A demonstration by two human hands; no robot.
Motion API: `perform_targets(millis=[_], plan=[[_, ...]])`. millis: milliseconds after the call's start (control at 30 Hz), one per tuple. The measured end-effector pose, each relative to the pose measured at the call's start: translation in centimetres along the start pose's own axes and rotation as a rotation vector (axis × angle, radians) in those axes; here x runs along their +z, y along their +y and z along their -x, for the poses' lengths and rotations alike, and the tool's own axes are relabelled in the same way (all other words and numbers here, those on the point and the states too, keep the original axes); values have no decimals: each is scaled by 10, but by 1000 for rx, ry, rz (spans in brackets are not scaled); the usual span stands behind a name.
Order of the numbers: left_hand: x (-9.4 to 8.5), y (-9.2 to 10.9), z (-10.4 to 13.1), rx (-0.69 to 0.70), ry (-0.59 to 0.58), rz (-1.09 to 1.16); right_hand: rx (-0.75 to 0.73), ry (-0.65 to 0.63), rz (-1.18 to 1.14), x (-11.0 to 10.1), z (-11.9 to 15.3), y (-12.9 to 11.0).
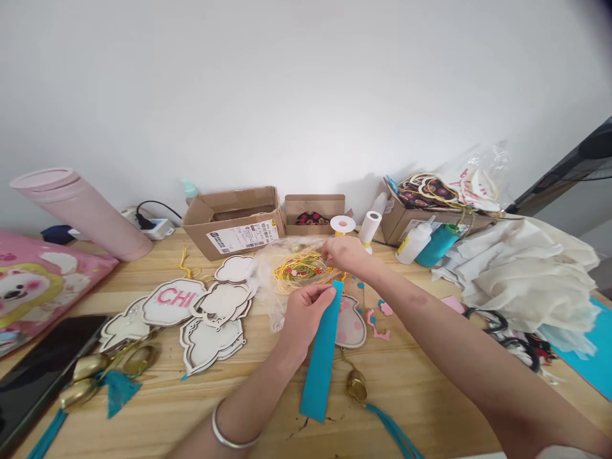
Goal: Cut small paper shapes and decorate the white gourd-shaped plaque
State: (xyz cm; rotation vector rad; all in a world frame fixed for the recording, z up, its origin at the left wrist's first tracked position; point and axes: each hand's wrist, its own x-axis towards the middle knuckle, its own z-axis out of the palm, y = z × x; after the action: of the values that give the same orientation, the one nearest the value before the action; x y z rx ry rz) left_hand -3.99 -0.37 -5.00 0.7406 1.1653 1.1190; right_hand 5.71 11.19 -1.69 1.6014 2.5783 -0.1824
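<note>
My left hand (305,315) pinches a long blue paper-like strip (320,366) near its upper end, and the strip slants down toward the front of the table. Farther back, my right hand (345,255) has its fingers pressed together at the edge of a clear plastic bag with yellow cords (299,271); what they hold is hidden. Partly behind the strip lies a rounded white ornament with pink dots (351,325). From it a cord leads to a brass bell (356,384) with a blue tassel (392,428). Small pink cut-outs (377,326) lie to its right.
White wooden-framed shapes (213,341), more brass bells (90,366) and a phone (45,376) occupy the left. Cardboard boxes (229,220) line the wall. Glue bottle (414,242), blue thread spool (437,245), white cloth (516,268) and black-handled scissors (521,350) are at right.
</note>
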Motion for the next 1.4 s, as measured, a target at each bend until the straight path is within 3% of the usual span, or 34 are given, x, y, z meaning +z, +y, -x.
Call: perform_targets(millis=[267,433,500,633,700,967,1167,1400], plan=[[-3,-1,-2,18,-1,4,6,72,-209,9,-8,9],[-3,6,-2,32,81,36,6,104,-488,17,17,19],[-3,8,-2,38,121,38,-4,62,-697,17,35,21],[-2,7,-1,45,106,42,88,-104,-1409,14,66,19],[-2,5,-1,36,92,48,124,-136,-1520,13,74,18],[-4,-2,-7,32,95,66,179,-2,-1532,19,58,21],[-5,2,-6,39,132,39,104,-26,-1505,21,50,19],[-3,-2,-6,17,73,45,132,84,-1298,28,34,15]])
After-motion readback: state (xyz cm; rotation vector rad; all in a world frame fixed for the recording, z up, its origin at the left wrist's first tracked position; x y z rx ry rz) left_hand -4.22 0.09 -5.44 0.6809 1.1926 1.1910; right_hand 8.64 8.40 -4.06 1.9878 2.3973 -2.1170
